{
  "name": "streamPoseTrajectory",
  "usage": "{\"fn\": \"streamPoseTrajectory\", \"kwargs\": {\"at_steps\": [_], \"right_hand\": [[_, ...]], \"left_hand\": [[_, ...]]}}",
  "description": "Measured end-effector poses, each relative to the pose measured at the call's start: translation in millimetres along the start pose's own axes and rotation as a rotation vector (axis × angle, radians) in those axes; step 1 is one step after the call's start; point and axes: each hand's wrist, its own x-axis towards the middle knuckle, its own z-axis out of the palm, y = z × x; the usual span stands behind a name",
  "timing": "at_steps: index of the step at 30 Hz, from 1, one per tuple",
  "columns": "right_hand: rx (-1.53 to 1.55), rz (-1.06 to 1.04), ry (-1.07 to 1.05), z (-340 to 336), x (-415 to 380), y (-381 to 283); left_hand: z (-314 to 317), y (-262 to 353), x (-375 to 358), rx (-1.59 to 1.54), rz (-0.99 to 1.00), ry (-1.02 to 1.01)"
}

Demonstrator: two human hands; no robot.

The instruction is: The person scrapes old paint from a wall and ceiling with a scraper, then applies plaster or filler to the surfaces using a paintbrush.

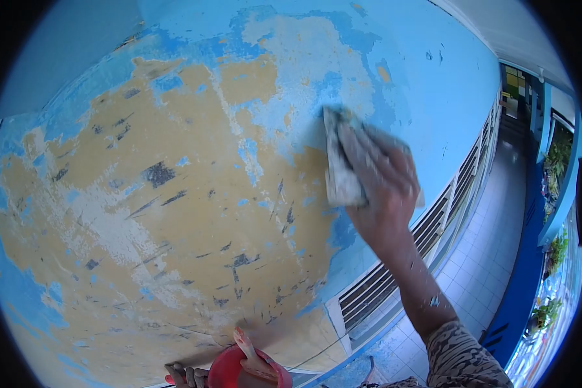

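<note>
My right hand [385, 174], smeared with pale material, grips a flat whitish tool [343, 161] against the wall [207, 142]. The wall is blue with large tan, white and dark patches where paint is gone. At the bottom of the view my left hand [191, 376] has its fingers curled round something red at the side of a red container [229, 368]. A tool with a red and pale handle [244, 346] leans out of that container. What the container holds is mostly out of sight.
A louvered opening [394, 284] with a white frame is in the wall to the lower right. Beyond it runs a tiled corridor [478, 239] with a dark blue ledge [520, 304] and green plants [546, 313] along its right side.
</note>
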Motion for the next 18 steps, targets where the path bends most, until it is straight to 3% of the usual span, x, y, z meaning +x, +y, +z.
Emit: {"fn": "streamPoseTrajectory", "kwargs": {"at_steps": [3,8,12,18], "right_hand": [[-0.031,-0.006,-0.007,1.7,15.2,6.0],[-0.018,-0.071,-0.049,-1.8,-32.1,-5.0],[-0.063,-0.125,0.019,6.5,38.8,10.1],[-0.012,-0.137,-0.031,-4.0,-13.5,-10.2]], "left_hand": [[1.0,0.8,-1.4,0.002,-0.002,0.016],[8.1,-1.9,-6.5,0.008,0.041,0.081],[-2.3,-0.3,2.2,-0.019,0.012,0.021],[-11.2,-0.1,7.2,-0.050,-0.014,-0.018]]}}
